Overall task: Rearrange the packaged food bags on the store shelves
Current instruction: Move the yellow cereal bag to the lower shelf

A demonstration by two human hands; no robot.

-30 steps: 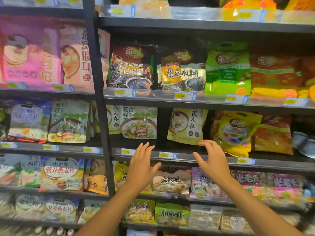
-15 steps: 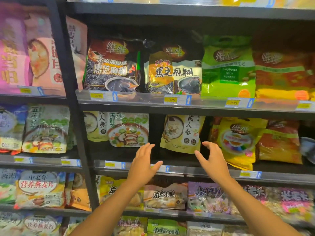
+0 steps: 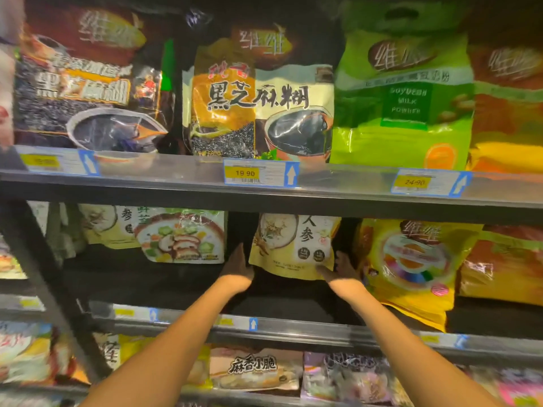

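A cream-yellow ginseng food bag (image 3: 293, 245) stands upright on the middle shelf (image 3: 293, 330), its top hidden behind the shelf above. My left hand (image 3: 238, 267) lies against the bag's lower left edge with its fingers pointing straight up. My right hand (image 3: 340, 270) holds the lower right corner, with the thumb across the front and the fingers at the bag's right side. Both forearms reach in over the shelf's front rail.
A vegetable-print bag (image 3: 182, 236) stands to the left and a big yellow bag (image 3: 411, 265) close on the right. The upper shelf (image 3: 176, 183) carries a black sesame bag (image 3: 258, 98) and a green soy milk bag (image 3: 402, 98). A dark upright post (image 3: 44, 274) runs at the left.
Both hands moved forward from in front of the shelf rail into the shelf and came onto the two sides of the ginseng bag. The view closed in on the shelves.
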